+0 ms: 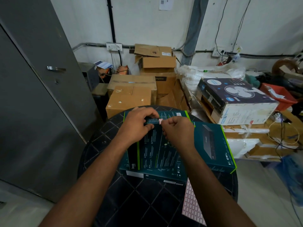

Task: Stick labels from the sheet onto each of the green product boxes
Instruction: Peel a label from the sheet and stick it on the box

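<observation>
white painted walls [147, 22] meet in a corner, crossed by dark conduit and hanging cables, with a switch plate [114, 46] and a paper notice [166, 3] fixed high up. a tall grey metal cabinet [37, 95] with a chrome handle fills the left side. brown cardboard cartons [131, 92] are stacked against the far wall. to the right a fan carton [236, 99] lies on a cluttered wooden bench [278, 136] beside white plastic bags [196, 74] and an orange crate [278, 95]. a round black latticed table [131, 202] stands in front. the floor [262, 194] is pale. light is even and dim
</observation>
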